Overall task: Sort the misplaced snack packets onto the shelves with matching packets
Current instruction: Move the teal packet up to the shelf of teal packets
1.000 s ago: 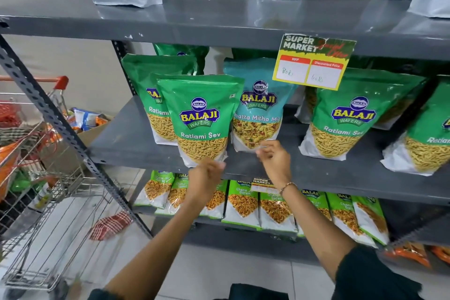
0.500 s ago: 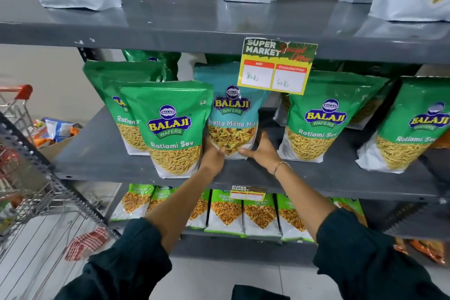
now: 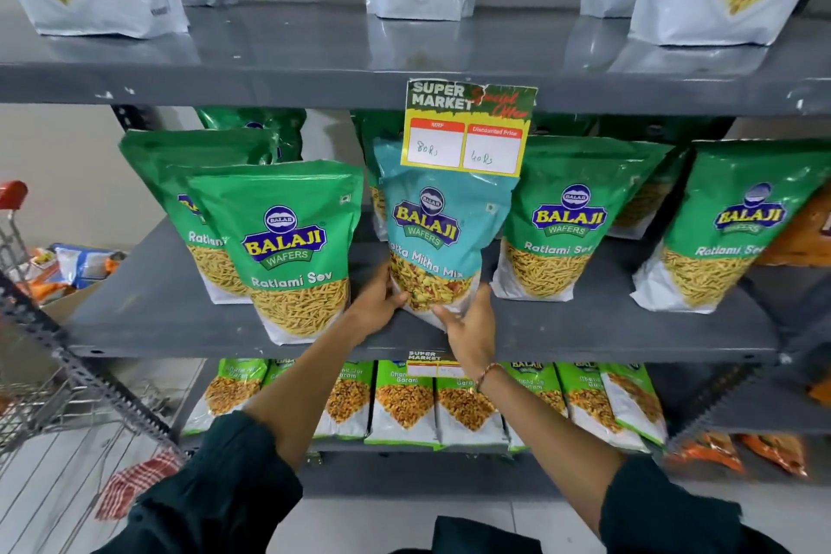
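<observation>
One teal Khatta Mitha Mix packet [image 3: 443, 234], long axis near vertical with top tilted slightly left, label facing out, stands on the grey middle shelf [image 3: 171, 306] among at least four green Ratlami Sev packets [image 3: 292, 247], left hand [image 3: 377, 301] and right hand [image 3: 470, 326] clasping its bottom corners.

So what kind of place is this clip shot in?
Most likely a supermarket aisle: metal shelves stocked with rows of snack packets, a "Super Market" price tag, and a trolley alongside.
</observation>
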The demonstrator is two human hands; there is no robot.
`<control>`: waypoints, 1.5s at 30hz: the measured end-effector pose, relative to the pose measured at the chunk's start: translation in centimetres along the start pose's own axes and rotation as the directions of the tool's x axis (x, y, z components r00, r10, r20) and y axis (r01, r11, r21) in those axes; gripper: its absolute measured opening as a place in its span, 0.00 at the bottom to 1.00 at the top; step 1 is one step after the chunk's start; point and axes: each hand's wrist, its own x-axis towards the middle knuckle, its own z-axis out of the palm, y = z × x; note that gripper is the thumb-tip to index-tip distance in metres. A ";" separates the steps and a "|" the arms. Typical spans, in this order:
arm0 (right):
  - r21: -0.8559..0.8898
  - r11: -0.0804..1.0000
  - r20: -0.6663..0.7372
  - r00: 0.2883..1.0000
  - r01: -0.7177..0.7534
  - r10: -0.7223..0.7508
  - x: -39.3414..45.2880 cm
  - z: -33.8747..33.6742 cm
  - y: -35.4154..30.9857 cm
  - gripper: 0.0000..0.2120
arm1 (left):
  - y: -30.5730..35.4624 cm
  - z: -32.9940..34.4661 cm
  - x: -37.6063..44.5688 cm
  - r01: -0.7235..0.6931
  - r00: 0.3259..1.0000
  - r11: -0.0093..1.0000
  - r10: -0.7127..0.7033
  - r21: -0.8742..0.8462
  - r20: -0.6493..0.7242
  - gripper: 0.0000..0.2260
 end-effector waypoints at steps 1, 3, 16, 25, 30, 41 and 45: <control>-0.005 1.000 -0.018 1.000 -0.002 0.001 -0.5 -0.4 0.2 0.24 | 0.1 0.2 -0.4 -0.008 1.000 1.000 0.008 -0.013 0.022 0.28; 0.000 1.000 -0.039 0.999 -0.012 0.012 -1.6 -1.6 0.3 0.28 | 0.3 0.8 -1.1 -0.020 0.999 0.999 0.022 -0.033 0.050 0.28; -0.046 0.999 -0.029 1.000 0.005 -0.006 -10.6 -9.6 -0.8 0.22 | 2.7 2.3 -9.1 -0.108 0.986 0.989 0.093 0.101 0.141 0.26; 0.015 0.977 0.050 0.976 0.211 -0.211 -12.3 -12.4 -10.2 0.23 | 9.6 -2.2 -16.2 -0.236 0.967 0.972 0.236 -0.017 0.099 0.24; 0.056 0.948 0.062 0.946 0.314 -0.318 -10.3 -13.5 -16.7 0.20 | 15.0 -6.5 -17.5 -0.303 0.952 0.952 0.305 -0.049 0.038 0.23; 0.111 0.886 0.127 0.878 0.451 -0.462 -0.4 -15.5 -29.5 0.14 | 27.0 -14.0 -14.9 -0.432 0.894 0.899 0.437 0.069 -0.097 0.24; 0.128 0.875 0.128 0.867 0.467 -0.482 3.8 -15.2 -32.0 0.14 | 30.1 -15.7 -12.6 -0.442 0.889 0.896 0.444 0.046 -0.112 0.14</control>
